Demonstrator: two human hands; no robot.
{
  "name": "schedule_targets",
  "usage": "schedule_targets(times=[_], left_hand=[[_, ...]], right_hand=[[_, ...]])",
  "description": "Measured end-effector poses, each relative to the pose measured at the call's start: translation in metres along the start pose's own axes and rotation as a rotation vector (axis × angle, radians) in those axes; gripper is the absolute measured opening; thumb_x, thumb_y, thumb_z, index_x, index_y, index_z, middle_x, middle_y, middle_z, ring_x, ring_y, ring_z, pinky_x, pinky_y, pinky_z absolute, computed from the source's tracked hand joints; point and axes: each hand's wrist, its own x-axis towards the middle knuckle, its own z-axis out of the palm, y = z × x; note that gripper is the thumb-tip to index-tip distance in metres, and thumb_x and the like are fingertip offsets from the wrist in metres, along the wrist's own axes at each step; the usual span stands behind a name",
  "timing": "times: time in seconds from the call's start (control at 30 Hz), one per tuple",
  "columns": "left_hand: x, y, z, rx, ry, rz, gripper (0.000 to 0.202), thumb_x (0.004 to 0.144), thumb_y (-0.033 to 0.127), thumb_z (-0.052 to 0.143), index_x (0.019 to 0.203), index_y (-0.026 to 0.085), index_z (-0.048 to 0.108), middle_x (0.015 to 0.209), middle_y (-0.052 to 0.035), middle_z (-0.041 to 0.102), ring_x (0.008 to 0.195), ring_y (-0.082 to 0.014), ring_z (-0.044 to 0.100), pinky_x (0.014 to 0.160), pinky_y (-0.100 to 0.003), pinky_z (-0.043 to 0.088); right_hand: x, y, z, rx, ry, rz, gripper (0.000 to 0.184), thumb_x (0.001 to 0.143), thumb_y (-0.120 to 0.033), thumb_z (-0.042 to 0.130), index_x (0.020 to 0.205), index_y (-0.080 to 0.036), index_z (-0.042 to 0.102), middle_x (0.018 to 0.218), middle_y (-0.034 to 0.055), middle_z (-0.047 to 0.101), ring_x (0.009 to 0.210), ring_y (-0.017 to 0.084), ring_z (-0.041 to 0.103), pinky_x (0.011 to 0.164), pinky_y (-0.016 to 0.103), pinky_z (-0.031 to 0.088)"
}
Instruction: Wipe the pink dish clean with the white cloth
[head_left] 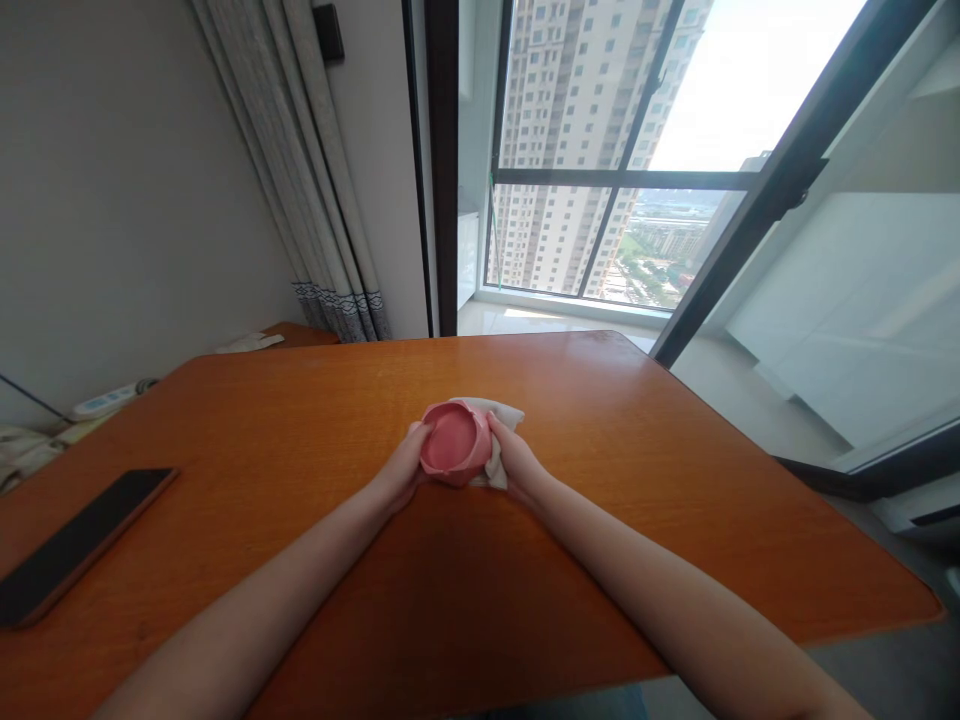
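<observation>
**Pink bowl held between both hands, mid-worktop**

Far left edge: pale clutter and a white remote-like unit (112,398) beside the wall, partly cut off, detail unclear. Dark cable running down toward it.

Left on the orange wooden worktop (300,420): black phone (79,542), flat, screen dark, lying at an angle near the left edge, well apart from the hands.

Beyond the far left corner: small side surface carrying a white cloth-like item (251,342), too small to identify. Behind it, grey curtain (322,200) gathered, patterned hem at the bottom.

Centre: left hand (405,465) wrapped against the left side of the pink bowl (452,442), thumb near the rim. Bowl tilted toward the camera, opening facing back at the viewer, inside visible. Positioned mid-worktop, roughly centred, low over or resting on the surface; contact with the wood not discernible.

Just right of the bowl: white cloth (501,425), bunched, pressed against the bowl's right and rear side, one corner sticking out beyond the rim. Right hand (516,462) closed over that cloth, clamping it to the bowl. Hands close together, separated only by bowl and cloth.

Both forearms bare, angled in from the lower corners.

Right: dark-framed window (622,180), tower blocks outside. White wall panels at far right.
</observation>
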Motion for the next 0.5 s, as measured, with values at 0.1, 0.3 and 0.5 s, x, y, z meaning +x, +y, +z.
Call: schedule_targets(times=[0.1, 0.3, 0.5], left_hand=[[0.003, 0.001, -0.001, 0.001, 0.08, 0.085, 0.04, 0.076, 0.042, 0.063, 0.106, 0.017, 0.06, 0.1, -0.0049, 0.063, 0.086, -0.0173, 0.059, 0.07, -0.026, 0.048], [0.004, 0.006, -0.004, -0.09, 0.132, 0.198, 0.041, 0.076, 0.045, 0.059, 0.104, 0.016, 0.063, 0.1, -0.0038, 0.066, 0.091, -0.0186, 0.059, 0.08, -0.029, 0.047], [0.009, 0.002, -0.004, -0.11, 0.182, 0.347, 0.033, 0.079, 0.041, 0.055, 0.103, 0.019, 0.063, 0.11, -0.0017, 0.065, 0.108, -0.0189, 0.055, 0.096, -0.03, 0.041]], right_hand=[[-0.003, 0.004, 0.006, 0.07, -0.05, 0.043, 0.026, 0.087, -0.036, 0.054, 0.098, -0.015, 0.065, 0.086, 0.0074, 0.074, 0.086, 0.021, 0.069, 0.079, 0.032, 0.056], [-0.003, 0.005, 0.003, -0.043, -0.167, -0.023, 0.028, 0.079, -0.036, 0.064, 0.099, -0.017, 0.065, 0.088, 0.0068, 0.074, 0.091, 0.023, 0.069, 0.085, 0.036, 0.054], [0.013, -0.018, -0.025, -0.762, 0.031, -0.429, 0.039, 0.065, -0.04, 0.075, 0.098, -0.019, 0.067, 0.109, 0.0104, 0.068, 0.117, 0.032, 0.054, 0.103, 0.051, 0.038]])
